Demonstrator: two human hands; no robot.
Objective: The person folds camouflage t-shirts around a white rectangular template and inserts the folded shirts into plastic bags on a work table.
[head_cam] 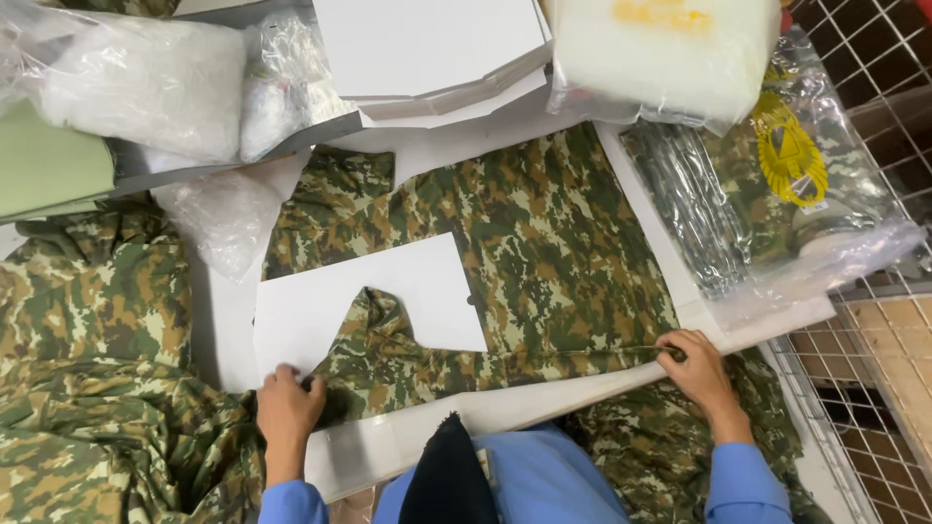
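- Head view: a camouflage shirt (524, 262) is seen spread flat on a white table (582, 393), with a white cardboard insert (388, 301) laid over its collar end (the collar pokes up through a notch in the card).
- The left hand (286, 408) is pressed down at the near left corner of the insert, its fingers curled over the card and the fabric edge; whether anything is actually pinched cannot be told from this angle.
- The right hand (694, 364) is closed on the shirt's near right edge, the fabric being gripped between fingertips and thumb.
- A heap of camouflage garments (97, 369) is piled to the left, touching the table edge.
- A clear plastic bag (777, 194) is seen at the right, with a folded camouflage garment and a yellow emblem inside it.
- A white foam block wrapped in plastic film (660, 53) is placed at the far edge, beside stacked white cards (427, 44).
- More crumpled clear bags (223, 213) are lying far left, one holding white padding (146, 82).
- A wire cage (874, 87) is standing along the right side.
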